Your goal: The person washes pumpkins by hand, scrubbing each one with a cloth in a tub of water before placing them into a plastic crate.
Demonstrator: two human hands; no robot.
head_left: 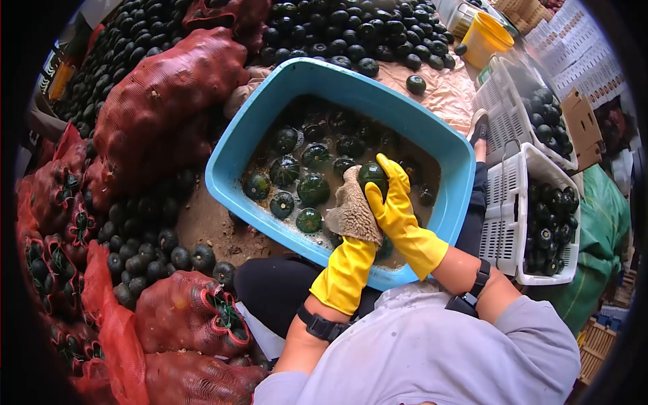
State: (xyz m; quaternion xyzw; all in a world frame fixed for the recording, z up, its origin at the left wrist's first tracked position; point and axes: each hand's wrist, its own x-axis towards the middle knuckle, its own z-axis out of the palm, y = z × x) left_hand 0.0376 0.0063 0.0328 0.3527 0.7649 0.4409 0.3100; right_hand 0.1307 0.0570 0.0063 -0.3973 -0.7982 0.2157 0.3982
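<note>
A blue plastic tub (226,165) of murky, foamy water stands before me, with several dark-green kabocha squashes (313,189) floating in it. Both my hands wear long yellow rubber gloves and are over the tub. My right hand (397,202) is curled around the right side of one wet kabocha squash (372,175), held just above the water. A rough brown cloth (351,196) covers my left hand (356,226) like a mitt and touches that squash's left side. The cloth hides the left fingers.
Red mesh sacks (165,88) of squashes crowd the left side. Loose squashes (351,34) are heaped behind the tub. White crates (506,216) with squashes stand at the right, below a yellow bucket (484,39). Another person's shoe (478,125) shows beside the crates.
</note>
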